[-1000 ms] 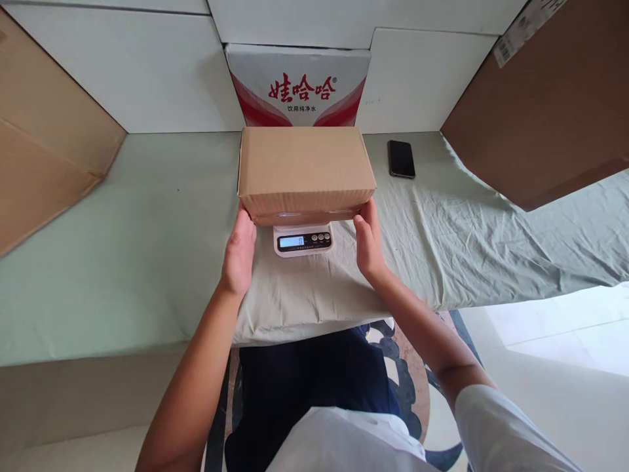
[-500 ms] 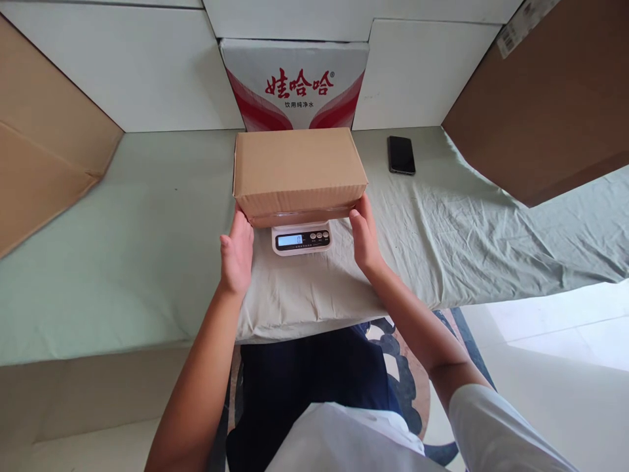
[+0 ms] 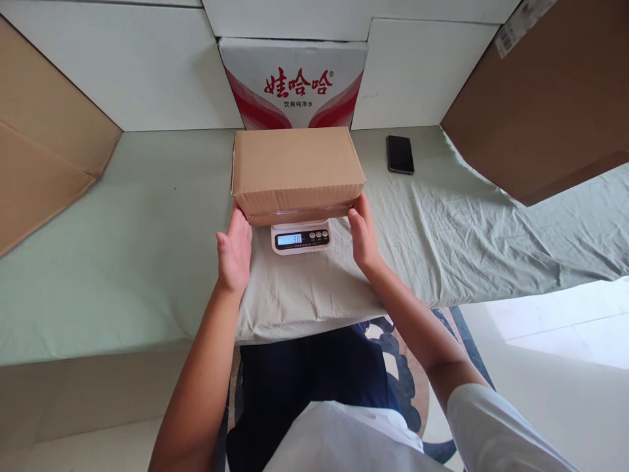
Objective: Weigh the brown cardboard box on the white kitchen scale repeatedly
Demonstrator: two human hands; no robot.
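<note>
A closed brown cardboard box (image 3: pixel 297 160) lies over the white digital kitchen scale (image 3: pixel 301 250) and hides its platform. Only the scale's front panel shows, with a lit display that appears to read 38 and several round buttons. My left hand (image 3: pixel 234 252) supports the box at its front left corner, thumb held away and fingertips hidden against the box. At the front right corner my right hand (image 3: pixel 364 229) grips the box, its thumb near the front face and its other fingers along the side.
A black smartphone (image 3: pixel 400 155) lies to the right on the green cloth (image 3: pixel 162 262). Behind the box stands a white and red printed carton (image 3: pixel 295 65). Large brown cardboard panels flank the table at left (image 3: pixel 44 131) and right (image 3: pixel 545 105).
The scale's display has gone from 0 to what looks like 38. Box and hands hold nearly the same place, with a very slight shift of the whole view.
</note>
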